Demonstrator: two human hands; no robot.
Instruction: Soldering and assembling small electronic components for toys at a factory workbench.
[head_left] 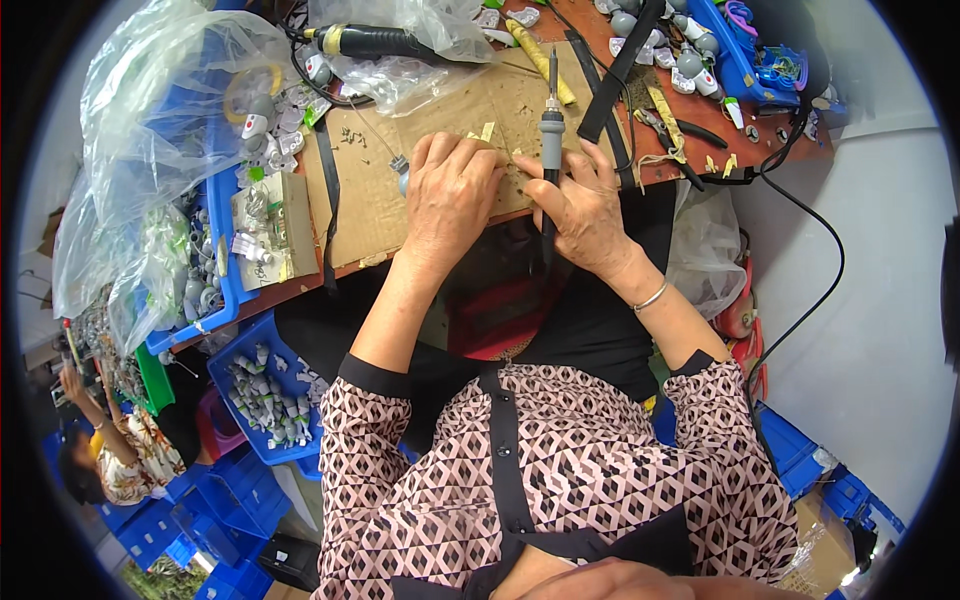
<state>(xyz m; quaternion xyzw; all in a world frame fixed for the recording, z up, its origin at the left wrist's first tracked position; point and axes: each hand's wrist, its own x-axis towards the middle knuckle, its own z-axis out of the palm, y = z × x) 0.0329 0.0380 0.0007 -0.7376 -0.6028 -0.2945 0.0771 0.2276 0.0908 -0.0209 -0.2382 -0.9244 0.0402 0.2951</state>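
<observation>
At the near edge of a brown cardboard sheet (375, 225), my left hand (450, 195) is closed, its knuckles up. A small grey-blue part (403, 183) with thin wires shows beside its fingers; what lies under the fingertips is hidden. My right hand (588, 222) grips a soldering iron (551, 135) by its black and grey handle, the metal tip pointing away from me. Both hands are close together, with a narrow gap between their fingers. Beyond the iron's tip lies a yellow tape-wrapped stick (540, 65). Tiny dark bits (352, 136) are scattered at the sheet's left.
A blue tray (228, 275) of grey parts, partly under clear plastic (130, 120), stands left. Lower left is another blue bin (285, 455). Pliers (703, 135) and a hanging black cable (840, 250) are at right. A black tool (385, 42) lies far. Another person (140, 455) works at left.
</observation>
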